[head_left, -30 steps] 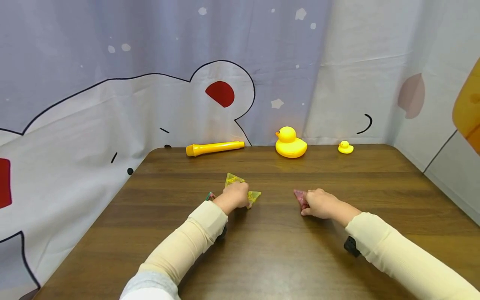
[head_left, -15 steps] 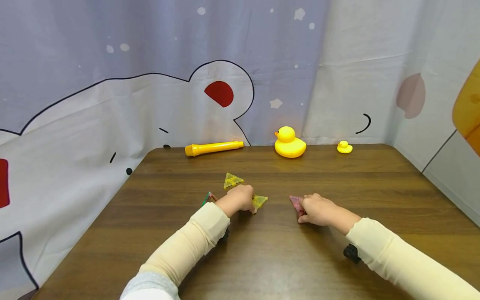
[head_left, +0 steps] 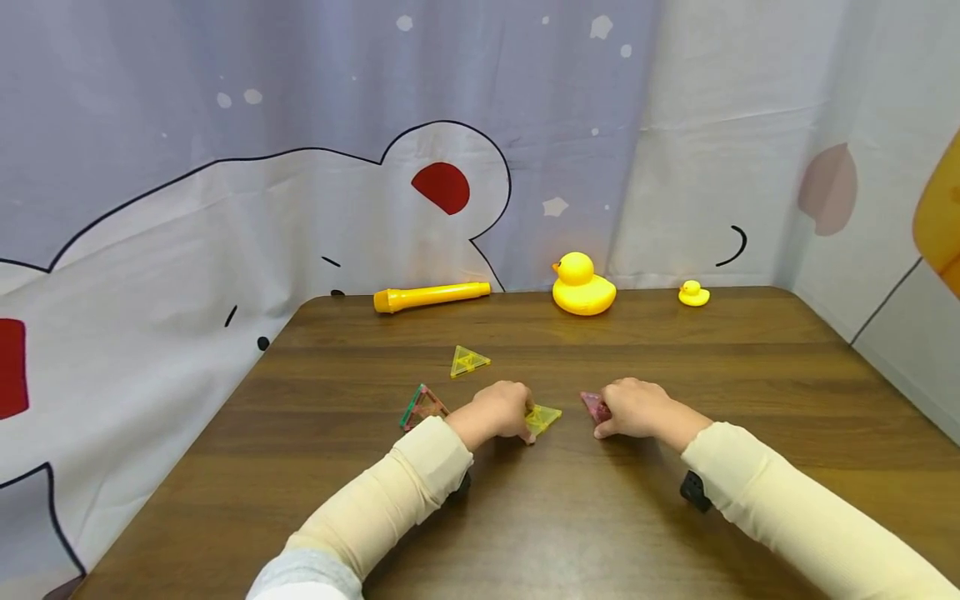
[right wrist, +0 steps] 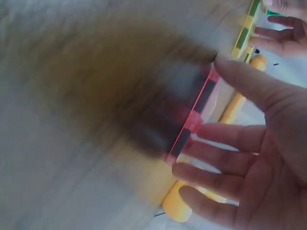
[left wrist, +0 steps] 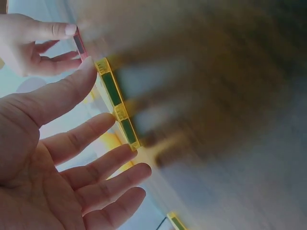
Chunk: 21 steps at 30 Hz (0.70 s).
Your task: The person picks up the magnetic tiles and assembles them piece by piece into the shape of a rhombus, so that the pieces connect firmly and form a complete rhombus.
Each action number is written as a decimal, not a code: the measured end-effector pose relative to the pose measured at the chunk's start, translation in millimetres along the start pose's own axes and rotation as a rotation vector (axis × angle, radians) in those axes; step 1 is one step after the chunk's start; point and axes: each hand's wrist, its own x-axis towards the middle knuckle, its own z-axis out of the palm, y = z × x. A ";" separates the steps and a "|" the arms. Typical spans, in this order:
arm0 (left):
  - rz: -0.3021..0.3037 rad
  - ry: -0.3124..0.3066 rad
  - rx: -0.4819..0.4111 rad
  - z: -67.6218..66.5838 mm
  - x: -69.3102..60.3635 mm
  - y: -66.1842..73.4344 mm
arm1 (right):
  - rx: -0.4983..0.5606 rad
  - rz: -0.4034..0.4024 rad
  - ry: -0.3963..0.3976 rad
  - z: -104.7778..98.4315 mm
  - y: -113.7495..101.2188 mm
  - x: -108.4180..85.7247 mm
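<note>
A translucent yellow triangular magnetic tile (head_left: 543, 418) lies on the table with my left hand (head_left: 504, 408) pinching it by thumb and fingers. The left wrist view shows the edge of this yellow tile (left wrist: 113, 93) between thumb and fingertips. Just to its right, a pinkish-red triangular magnetic tile (head_left: 592, 404) is held by my right hand (head_left: 636, 408). The right wrist view has the thumb at one corner of the red tile (right wrist: 194, 115) and fingers along its side. A small gap separates the two tiles. My right palm partly covers the red one in the head view.
Behind the left hand lies another yellow triangular tile (head_left: 468, 361). Left of that hand is a green-and-red tile piece (head_left: 422, 408), partly behind the wrist. A yellow toy microphone (head_left: 432, 296), a large rubber duck (head_left: 583, 287) and a small duck (head_left: 693, 293) line the table's back edge.
My left hand has slid the yellow tile right and toward me, nearer the red tile, uncovering the other yellow tile and the green-and-red piece. My right hand has shifted slightly left.
</note>
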 end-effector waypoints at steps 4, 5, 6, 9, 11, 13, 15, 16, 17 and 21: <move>0.017 0.003 0.000 2.0 -2.3 1.7 | 0.015 -0.083 0.003 -0.1 3.7 2.0; 0.022 0.002 -0.002 2.2 -2.6 2.0 | 0.014 -0.108 0.000 0.2 4.5 2.2; 0.025 0.000 -0.003 2.3 -3.0 2.4 | 0.006 -0.142 0.001 0.7 5.6 2.5; 0.027 0.005 -0.001 0.2 -3.0 2.8 | -0.049 -0.226 0.039 -0.1 8.4 4.3; 0.025 0.006 -0.006 -0.5 -3.2 3.1 | -0.084 -0.273 0.098 0.1 10.6 5.4; 0.028 0.005 -0.011 -0.4 -3.8 3.2 | -0.074 -0.309 0.155 -0.8 10.4 5.7; 0.029 0.002 -0.015 0.3 -4.5 3.3 | -0.015 -0.367 0.171 -2.8 6.4 5.4; 0.031 0.001 -0.016 0.6 -5.0 3.3 | 0.024 -0.405 0.166 -4.2 2.8 5.4; 0.031 0.001 -0.016 0.9 -5.3 3.2 | 0.057 -0.439 0.154 -5.7 -1.3 5.2; 0.037 0.013 -0.007 0.8 -5.5 3.1 | 0.100 -0.528 0.116 -9.4 -18.3 6.4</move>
